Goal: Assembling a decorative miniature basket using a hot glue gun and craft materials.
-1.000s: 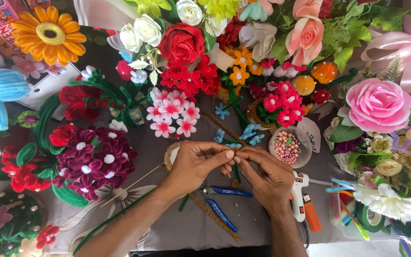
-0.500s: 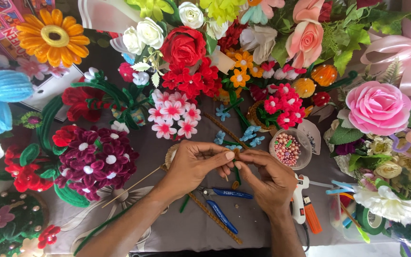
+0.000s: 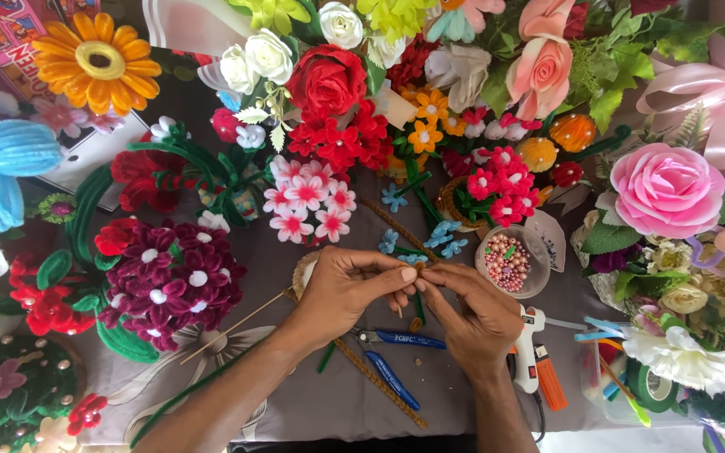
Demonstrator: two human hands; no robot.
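Here, both hands were met over the grey cloth (image 3: pixel 312 403), ringed by pipe-cleaner flowers. The left hand (image 3: pixel 341 289) was curled nearly closed, its fingertips pinched onto a small piece at the centre; the right hand (image 3: pixel 476 315) was likewise closed to a pinch on the same piece (too small to identify, mostly hidden by fingers). For the twist to be done well, a firm pinch close to the joint would likely be needed. Blue-handled pliers (image 3: pixel 396 361) were lying just below the hands, a glue gun (image 3: pixel 534 356) just beside the right wrist, a bead cup (image 3: pixel 509 262) near.
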